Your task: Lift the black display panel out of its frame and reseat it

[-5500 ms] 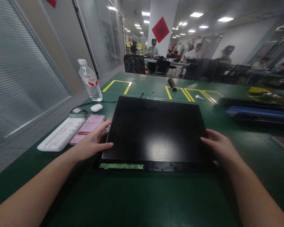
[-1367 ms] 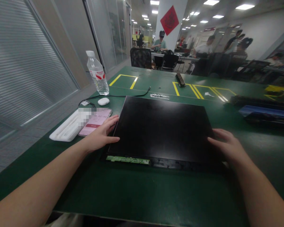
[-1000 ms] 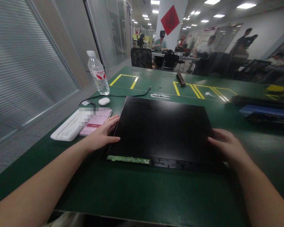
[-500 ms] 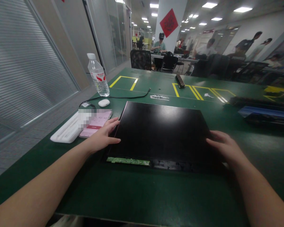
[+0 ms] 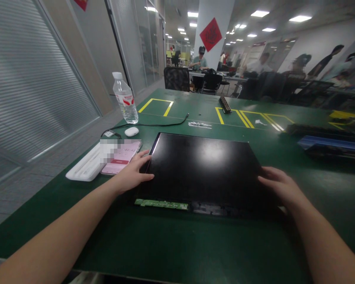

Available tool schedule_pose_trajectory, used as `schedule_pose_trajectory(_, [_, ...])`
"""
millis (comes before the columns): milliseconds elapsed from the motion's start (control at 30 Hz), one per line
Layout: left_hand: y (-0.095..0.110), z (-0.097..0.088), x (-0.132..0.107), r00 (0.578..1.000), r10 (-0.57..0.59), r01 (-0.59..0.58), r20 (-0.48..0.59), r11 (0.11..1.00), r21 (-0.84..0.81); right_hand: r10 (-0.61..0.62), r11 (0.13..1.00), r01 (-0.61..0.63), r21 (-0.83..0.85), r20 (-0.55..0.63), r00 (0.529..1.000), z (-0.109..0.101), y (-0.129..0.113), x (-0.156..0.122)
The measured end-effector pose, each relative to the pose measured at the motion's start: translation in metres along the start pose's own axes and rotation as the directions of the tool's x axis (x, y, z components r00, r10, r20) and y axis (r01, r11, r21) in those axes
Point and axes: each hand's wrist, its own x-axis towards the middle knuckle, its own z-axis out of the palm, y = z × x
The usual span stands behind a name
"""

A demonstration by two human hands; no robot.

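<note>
A black LCD screen panel (image 5: 201, 169) is between my two hands above the green table, its glossy face up with a bright reflection on it. Along its near edge runs a narrow green circuit board (image 5: 162, 204). My left hand (image 5: 136, 171) grips the panel's left edge, thumb on the face and fingers along the side. On the right edge, my right hand (image 5: 279, 183) holds the panel with its thumb on top; its other fingers are partly hidden. Whether the panel's underside touches the table I cannot tell.
Left of the panel lie a pink-screened phone (image 5: 121, 157), a white case (image 5: 87, 163), a white earbud case (image 5: 131, 131) and a black cable (image 5: 162, 125). A water bottle (image 5: 126, 98) stands behind them. Dark parts with a blue strip (image 5: 331, 144) lie at right.
The camera view has tipped up slightly. The panel's far edge has dipped a little, and the reflection on its face is larger and brighter. Both hands keep their hold.
</note>
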Motion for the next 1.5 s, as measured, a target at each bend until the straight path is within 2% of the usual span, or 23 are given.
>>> schedule_pose_trajectory(233, [0.012,-0.002,-0.004,0.998,0.005,-0.014,0.063,0.99,0.138,0.007,1.0,-0.007,-0.008,0.01,1.0,-0.001,0.005,0.003])
schedule_pose_trajectory(367, [0.014,-0.002,-0.005,0.998,0.015,-0.026,0.06,0.982,0.185,0.018,0.999,-0.018,-0.029,0.005,1.0,-0.001,0.006,0.005])
schedule_pose_trajectory(633, [0.014,-0.002,-0.005,0.997,0.011,-0.027,0.081,0.979,0.201,-0.13,0.986,0.131,-0.102,0.015,0.991,0.003,0.014,0.008])
schedule_pose_trajectory(900, [0.013,-0.002,-0.005,0.997,0.008,-0.023,0.079,0.982,0.188,-0.215,0.92,0.227,-0.32,0.074,0.974,0.003,-0.003,-0.002])
schedule_pose_trajectory(1033, [0.01,-0.003,-0.005,0.997,0.022,-0.037,0.079,0.982,0.188,-0.228,0.917,0.238,-0.319,0.071,0.971,0.003,-0.007,-0.005])
schedule_pose_trajectory(1200, [0.009,-0.005,-0.009,0.994,0.079,-0.092,0.072,0.973,0.21,-0.19,0.938,0.197,-0.286,0.053,0.98,0.002,-0.01,-0.008])
schedule_pose_trajectory(1333, [0.008,-0.01,-0.014,0.977,0.196,-0.211,0.083,0.945,0.251,-0.204,0.934,0.203,-0.294,0.029,0.979,0.003,-0.013,-0.011])
schedule_pose_trajectory(1433, [0.008,-0.018,-0.018,0.953,0.276,-0.301,0.128,0.912,0.277,-0.207,0.921,0.202,-0.333,0.021,0.978,0.004,-0.015,-0.012])
schedule_pose_trajectory(1500, [0.011,-0.023,-0.02,0.94,0.289,-0.331,0.182,0.904,0.27,-0.21,0.915,0.205,-0.349,0.025,0.977,0.005,-0.016,-0.013])
